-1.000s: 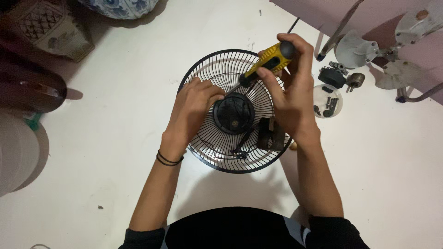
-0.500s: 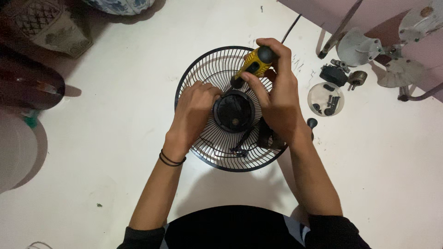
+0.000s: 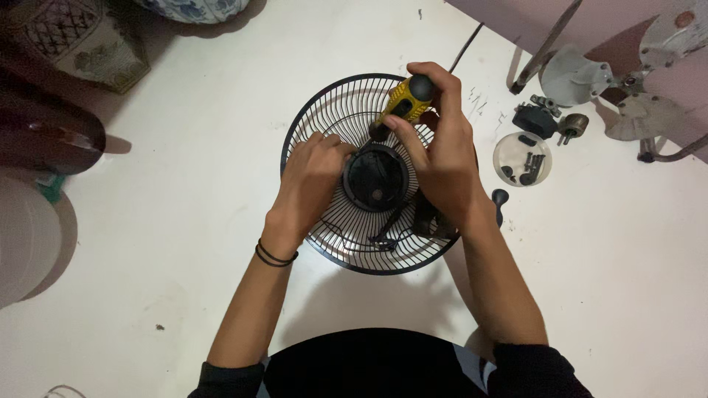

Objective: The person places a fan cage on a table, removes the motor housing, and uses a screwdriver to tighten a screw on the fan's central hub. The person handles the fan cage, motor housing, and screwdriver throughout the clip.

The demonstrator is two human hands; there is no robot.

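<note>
A round black wire fan guard (image 3: 332,110) lies flat on the white floor in front of me. At its centre sits a black round hub (image 3: 375,178). My right hand (image 3: 441,158) grips a screwdriver with a yellow and black handle (image 3: 404,103), its tip angled down to the hub's upper left edge. My left hand (image 3: 310,180) rests on the wire grille, fingers pressed against the left side of the hub. A black band circles my left wrist.
A clear round dish (image 3: 521,158) with dark screws and small parts sits to the right, with black and metal fan parts (image 3: 546,121) and a grey fan blade (image 3: 571,74) behind it. A patterned box (image 3: 81,44) and dark objects lie upper left.
My right hand has tilted the screwdriver and brought its tip down onto the hub's upper left edge. The left hand has stayed on the grille beside the hub.
</note>
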